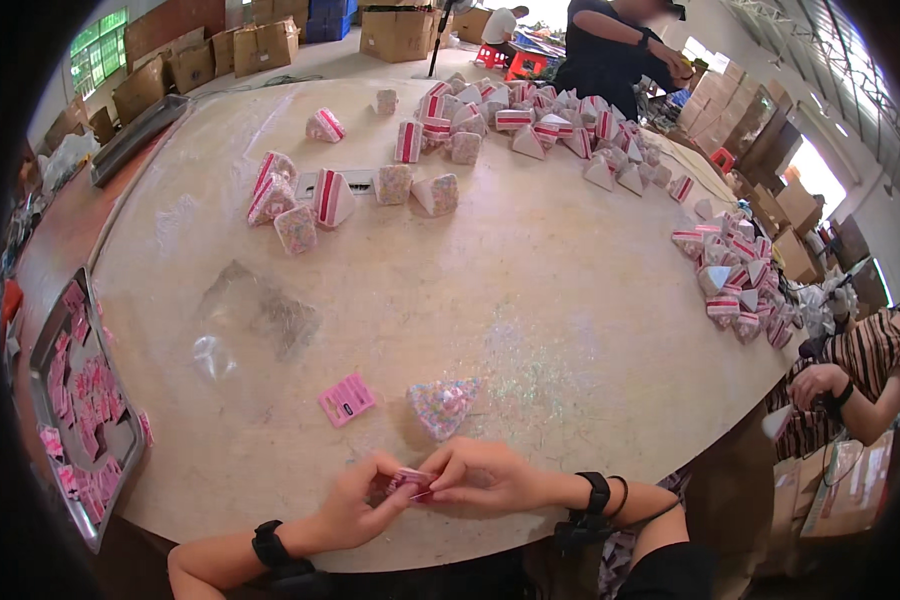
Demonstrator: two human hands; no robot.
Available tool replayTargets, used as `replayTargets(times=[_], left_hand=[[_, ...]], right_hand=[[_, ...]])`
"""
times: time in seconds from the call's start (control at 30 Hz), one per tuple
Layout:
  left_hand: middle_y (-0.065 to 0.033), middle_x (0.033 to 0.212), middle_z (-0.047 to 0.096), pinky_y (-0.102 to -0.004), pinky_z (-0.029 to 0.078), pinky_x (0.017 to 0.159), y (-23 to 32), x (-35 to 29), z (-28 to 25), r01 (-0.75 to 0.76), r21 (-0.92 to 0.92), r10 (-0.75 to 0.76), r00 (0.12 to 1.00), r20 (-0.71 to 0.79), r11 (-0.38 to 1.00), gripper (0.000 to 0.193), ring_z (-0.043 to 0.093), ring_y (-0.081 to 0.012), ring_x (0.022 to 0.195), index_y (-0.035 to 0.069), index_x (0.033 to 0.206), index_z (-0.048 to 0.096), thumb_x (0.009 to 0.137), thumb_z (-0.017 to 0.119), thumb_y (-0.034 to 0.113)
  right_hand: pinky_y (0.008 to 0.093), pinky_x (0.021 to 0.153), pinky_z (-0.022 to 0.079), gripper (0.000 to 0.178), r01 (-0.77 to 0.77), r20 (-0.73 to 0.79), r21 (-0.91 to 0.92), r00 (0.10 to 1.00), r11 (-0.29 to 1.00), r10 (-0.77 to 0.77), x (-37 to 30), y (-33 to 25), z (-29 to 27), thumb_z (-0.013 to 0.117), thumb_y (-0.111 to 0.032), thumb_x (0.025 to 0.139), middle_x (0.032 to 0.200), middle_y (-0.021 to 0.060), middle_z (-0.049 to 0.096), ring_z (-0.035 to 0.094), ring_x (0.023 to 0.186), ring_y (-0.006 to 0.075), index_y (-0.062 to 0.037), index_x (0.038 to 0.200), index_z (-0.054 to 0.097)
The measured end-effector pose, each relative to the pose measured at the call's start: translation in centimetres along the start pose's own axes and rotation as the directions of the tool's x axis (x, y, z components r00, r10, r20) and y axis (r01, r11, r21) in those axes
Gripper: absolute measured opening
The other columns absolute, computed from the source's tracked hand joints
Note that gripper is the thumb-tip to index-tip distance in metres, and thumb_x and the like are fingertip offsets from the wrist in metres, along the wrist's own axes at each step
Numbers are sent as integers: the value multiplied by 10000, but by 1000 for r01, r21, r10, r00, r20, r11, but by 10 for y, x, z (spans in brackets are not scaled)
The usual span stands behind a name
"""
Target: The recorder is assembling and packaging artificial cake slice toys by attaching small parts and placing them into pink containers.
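Note:
At the near edge of the table, my left hand [355, 503] and my right hand [485, 476] meet with fingertips pinched on a small pink card [408, 481]. The fingers cover much of it. Just beyond them lies a wedge-shaped piece [440, 405] coated in pastel sprinkles, like a toy cake slice; neither hand touches it. To its left, a flat pink card [347, 399] with cut-outs and a dark label rests on the wood. Shiny iridescent flecks [530, 375] are scattered right of the wedge.
A metal tray [120, 478] of pink cards stands at the left. A crumpled transparent plastic bag [260, 312] lies mid-left. Cake-slice pieces are heaped at the far side [530, 118] and the right edge [738, 280]. One person [620, 50] stands beyond the table; another [855, 375] is at the right.

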State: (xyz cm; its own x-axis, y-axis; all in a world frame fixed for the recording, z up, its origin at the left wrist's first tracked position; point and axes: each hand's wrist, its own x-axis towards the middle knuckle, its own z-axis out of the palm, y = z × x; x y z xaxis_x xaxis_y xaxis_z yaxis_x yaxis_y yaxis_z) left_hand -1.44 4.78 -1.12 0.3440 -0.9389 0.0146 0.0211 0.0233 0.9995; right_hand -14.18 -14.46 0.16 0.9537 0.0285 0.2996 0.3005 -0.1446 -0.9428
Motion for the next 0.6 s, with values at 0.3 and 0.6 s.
replayTargets(times=[0.3,0.6], left_hand=[[-116,918,618,-248,501,661,0,2,0,-282,17,281,945,-165,959,139,588,-153,769,31,890,537,848,638,-55],[-129,856,651,-270,495,643,8,5,-7,-360,230,386,919,-80,904,161,626,-177,753,51,798,546,804,696,-6]], right_hand=[[319,881,471,34,-99,-64,306,990,947,124,-3,8,-5,544,-3,944,1128,154,599,588,1036,185,3,950,511],[295,829,494,78,-141,-170,375,961,916,218,-3,5,-4,509,-12,965,1033,112,627,594,920,137,1,1036,481]])
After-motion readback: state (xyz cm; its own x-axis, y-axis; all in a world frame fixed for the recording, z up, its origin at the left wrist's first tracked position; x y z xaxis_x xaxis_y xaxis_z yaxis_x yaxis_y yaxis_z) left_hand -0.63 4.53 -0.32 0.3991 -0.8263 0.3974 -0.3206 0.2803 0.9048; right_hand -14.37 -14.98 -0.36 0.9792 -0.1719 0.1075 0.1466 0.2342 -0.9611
